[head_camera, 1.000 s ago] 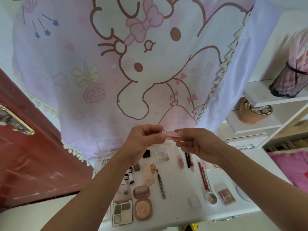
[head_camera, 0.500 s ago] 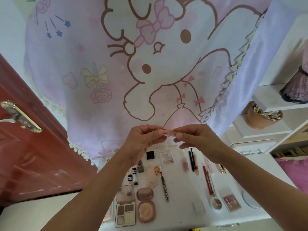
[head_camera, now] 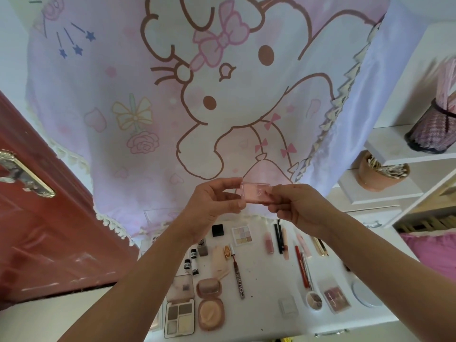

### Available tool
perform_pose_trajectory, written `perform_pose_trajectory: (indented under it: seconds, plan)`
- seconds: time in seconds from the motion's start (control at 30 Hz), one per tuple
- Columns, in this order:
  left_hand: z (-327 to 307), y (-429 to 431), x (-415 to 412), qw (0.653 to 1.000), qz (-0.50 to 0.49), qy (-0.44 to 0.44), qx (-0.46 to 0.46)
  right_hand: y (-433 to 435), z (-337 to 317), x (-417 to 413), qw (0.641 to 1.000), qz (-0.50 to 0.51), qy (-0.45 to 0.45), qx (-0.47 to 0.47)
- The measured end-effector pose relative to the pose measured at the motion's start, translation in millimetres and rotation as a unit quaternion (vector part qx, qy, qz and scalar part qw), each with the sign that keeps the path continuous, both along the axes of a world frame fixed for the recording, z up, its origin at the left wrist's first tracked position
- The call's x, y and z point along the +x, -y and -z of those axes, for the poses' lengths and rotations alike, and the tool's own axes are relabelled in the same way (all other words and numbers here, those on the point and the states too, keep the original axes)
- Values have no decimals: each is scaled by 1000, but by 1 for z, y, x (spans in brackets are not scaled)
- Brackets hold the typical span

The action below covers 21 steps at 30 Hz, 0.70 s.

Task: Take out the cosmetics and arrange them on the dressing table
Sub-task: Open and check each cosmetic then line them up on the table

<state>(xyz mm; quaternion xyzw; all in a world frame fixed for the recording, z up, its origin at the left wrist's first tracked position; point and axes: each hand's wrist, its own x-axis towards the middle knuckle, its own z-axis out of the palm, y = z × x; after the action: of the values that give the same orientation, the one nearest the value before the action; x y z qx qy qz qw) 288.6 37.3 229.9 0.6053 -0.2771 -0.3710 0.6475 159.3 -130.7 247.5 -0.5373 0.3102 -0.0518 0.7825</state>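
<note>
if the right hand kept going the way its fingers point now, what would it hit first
The right hand points toward the left hand, with the small pink case pinched between them. It would push the case into the left hand's fingertips first; depth looks roughly matched, since both grip the same case.

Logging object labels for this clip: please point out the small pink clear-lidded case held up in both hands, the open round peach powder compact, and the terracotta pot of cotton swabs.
Small pink clear-lidded case (head_camera: 255,195), head view, front face.
Open round peach powder compact (head_camera: 210,313), head view, powder pan.
Terracotta pot of cotton swabs (head_camera: 372,177), head view, outer wall.
</note>
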Motion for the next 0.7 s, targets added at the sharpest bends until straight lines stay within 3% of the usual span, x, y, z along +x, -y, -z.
perform_pose_trajectory:
  seconds: [0.23,0.47,0.7]
  plan:
    - [-2,9,-4,1000,-1,15,-20,6,-2,-3,999,-11,-12,34]
    - [-1,12,-3,997,-29,-48,-44,7,-2,-1,999,-37,-3,17]
    - [-1,4,6,994,-50,-83,-58,7,-5,0,987,-103,21,-123]
